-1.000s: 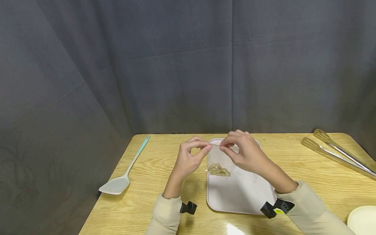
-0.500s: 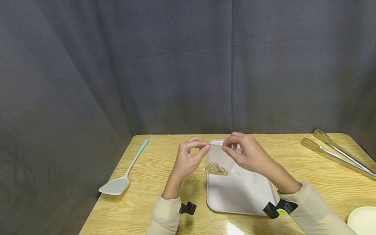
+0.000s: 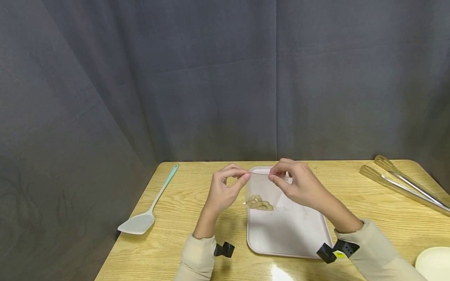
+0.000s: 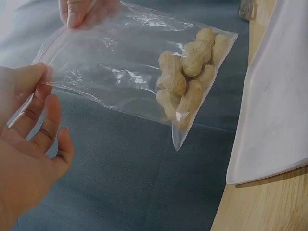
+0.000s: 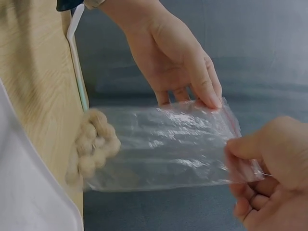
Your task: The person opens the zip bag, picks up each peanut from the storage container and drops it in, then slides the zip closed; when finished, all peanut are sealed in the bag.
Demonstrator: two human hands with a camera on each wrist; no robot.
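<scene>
A clear zip bag [image 4: 115,67] with a red strip along its top hangs above the tray, held up by both hands. Several unshelled peanuts [image 4: 190,72] lie gathered at its bottom. My left hand [image 3: 226,189] pinches one top corner between thumb and forefinger, its other fingers loosely bent in the left wrist view. With thumb and forefinger, my right hand [image 3: 299,183] pinches the top edge farther along, close to the other corner. In the right wrist view the bag [image 5: 163,144] stretches between both hands, with the peanuts [image 5: 94,144] at its far end.
Below the bag lies a pale rectangular tray [image 3: 288,234] on the wooden table [image 3: 175,242]. A spatula [image 3: 140,222] with a mint handle lies at the left. Metal tongs [image 3: 400,183] are at the right, and a cream plate [image 3: 434,263] sits near the front right corner.
My right hand has slid to the right along the bag's top edge, away from the left hand. The left hand has barely moved, and the peanuts have shifted slightly left.
</scene>
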